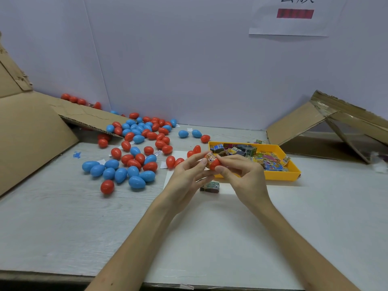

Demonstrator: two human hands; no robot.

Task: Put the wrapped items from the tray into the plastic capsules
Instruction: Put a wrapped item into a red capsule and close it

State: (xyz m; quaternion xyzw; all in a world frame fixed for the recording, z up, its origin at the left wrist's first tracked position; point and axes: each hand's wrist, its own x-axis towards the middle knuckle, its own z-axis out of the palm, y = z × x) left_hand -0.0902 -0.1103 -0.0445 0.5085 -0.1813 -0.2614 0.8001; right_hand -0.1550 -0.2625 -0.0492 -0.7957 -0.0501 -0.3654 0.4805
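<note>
Both hands meet over the table's middle around one red capsule (214, 163). A printed wrapped item (209, 158) pokes out of its upper left end. My left hand (190, 175) pinches that end with fingers and thumb, and my right hand (237, 175) grips the capsule's right side. Just behind them stands the yellow tray (281, 176), full of several colourful wrapped items (270, 160). Another wrapped item (210, 187) lies on the table below my hands. Several red and blue egg-shaped capsules (134, 156) are scattered to the left.
A cardboard box with a lowered flap (29, 131) stands at the left, and more red capsules sit on the flap. Another folded cardboard box (327, 127) is at the right rear. A white wall with a paper sign closes the back. The table's front edge runs along the bottom.
</note>
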